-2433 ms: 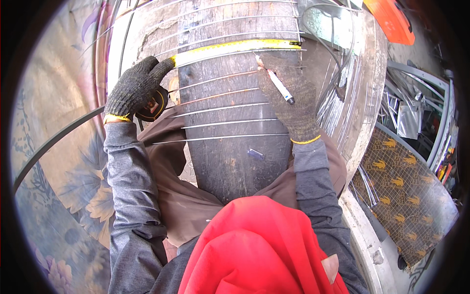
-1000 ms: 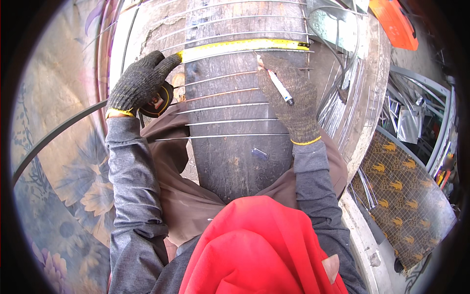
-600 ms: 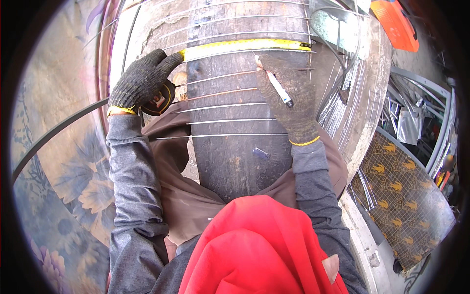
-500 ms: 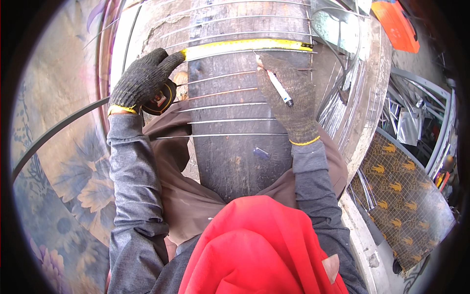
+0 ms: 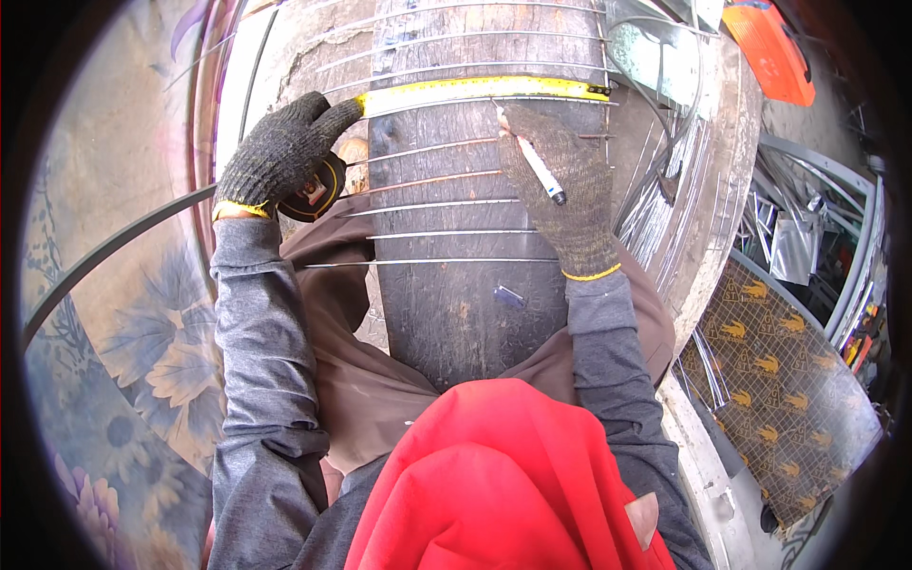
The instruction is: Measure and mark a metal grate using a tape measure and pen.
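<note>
My left hand, in a dark knit glove with a yellow cuff, is closed round a tape measure; its black case shows below the fingers. The yellow blade runs rightward from the thumb, along one of several thin metal rods laid crosswise over a dark wooden board. My right hand, gloved alike, grips a white marker with a dark end. Its thin tip meets the measured rod just under the blade, right of the middle. Some fingers of the right hand are hidden beneath it.
A small dark blue piece lies on the board near me. To the right are a bundle of thin rods, a dark cable, an orange object and a patterned sheet. A grey curved bar crosses at left.
My left hand and the tape have shifted very slightly to the right. The right hand and marker stay nearly where they were.
</note>
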Tool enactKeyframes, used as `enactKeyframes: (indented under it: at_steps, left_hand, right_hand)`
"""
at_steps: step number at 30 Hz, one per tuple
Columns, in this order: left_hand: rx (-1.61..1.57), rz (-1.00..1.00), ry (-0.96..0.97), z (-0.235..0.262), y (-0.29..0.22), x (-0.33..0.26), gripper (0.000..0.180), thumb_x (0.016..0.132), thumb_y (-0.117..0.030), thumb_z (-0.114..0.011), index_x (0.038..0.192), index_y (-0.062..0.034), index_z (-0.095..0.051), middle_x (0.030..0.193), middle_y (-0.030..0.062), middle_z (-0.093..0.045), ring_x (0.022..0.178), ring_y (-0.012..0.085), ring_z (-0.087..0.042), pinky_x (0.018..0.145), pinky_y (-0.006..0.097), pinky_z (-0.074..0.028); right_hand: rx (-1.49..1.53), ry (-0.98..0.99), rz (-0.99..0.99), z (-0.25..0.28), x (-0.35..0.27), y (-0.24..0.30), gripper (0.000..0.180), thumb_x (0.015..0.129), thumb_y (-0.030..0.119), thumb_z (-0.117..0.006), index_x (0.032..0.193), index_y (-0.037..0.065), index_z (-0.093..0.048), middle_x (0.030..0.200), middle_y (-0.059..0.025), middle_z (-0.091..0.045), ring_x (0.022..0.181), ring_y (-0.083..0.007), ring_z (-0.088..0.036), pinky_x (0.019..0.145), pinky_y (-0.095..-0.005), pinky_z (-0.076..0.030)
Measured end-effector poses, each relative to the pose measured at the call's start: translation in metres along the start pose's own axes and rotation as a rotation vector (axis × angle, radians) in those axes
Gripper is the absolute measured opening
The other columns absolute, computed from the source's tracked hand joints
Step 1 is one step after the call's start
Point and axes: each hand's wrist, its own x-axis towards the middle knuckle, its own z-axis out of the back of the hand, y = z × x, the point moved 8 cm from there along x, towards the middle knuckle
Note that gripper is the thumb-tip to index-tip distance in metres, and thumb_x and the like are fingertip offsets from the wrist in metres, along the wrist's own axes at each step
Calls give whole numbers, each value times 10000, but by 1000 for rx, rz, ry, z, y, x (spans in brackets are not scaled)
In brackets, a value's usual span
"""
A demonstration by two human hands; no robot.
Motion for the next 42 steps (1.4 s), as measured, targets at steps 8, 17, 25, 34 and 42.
enactKeyframes:
  at_steps: [8,17,25,34,42]
  left_hand:
    - [-3,52,28,0,2,-2,661,786,-19,-738,1408,-163,-567,1023,154,-601,941,368,-644,792,442,-549]
    - [14,66,3,2,-3,0,603,824,-34,-718,1393,-177,-579,1050,154,-622,951,360,-656,800,438,-562]
    - [38,124,55,3,-3,1,508,902,-52,-638,1384,-204,-585,1057,149,-628,957,351,-666,812,431,-574]
    - [-80,242,152,-2,3,6,545,883,-37,-656,1398,-197,-577,1068,154,-625,965,351,-668,822,429,-575]
    - [-218,370,195,-4,12,3,585,851,-15,-678,1398,-197,-578,1067,152,-623,961,352,-667,805,423,-578]
  right_hand:
    - [74,-26,-42,7,5,11,328,901,226,-748,1203,98,-730,1166,-89,-744,1042,-264,-726,909,-389,-593]
    - [28,-32,51,-4,2,14,339,912,233,-736,1223,99,-719,1200,-97,-734,1080,-270,-718,937,-392,-581]
    - [41,-11,-4,-4,5,16,350,917,229,-731,1247,114,-708,1207,-95,-732,1080,-277,-718,943,-398,-580]
    - [52,31,-26,-7,1,11,394,913,204,-732,1293,112,-682,1254,-96,-709,1123,-274,-695,972,-405,-565]
    - [28,-4,43,-5,-1,14,370,911,173,-731,1272,99,-695,1242,-104,-716,1121,-274,-699,968,-397,-569]
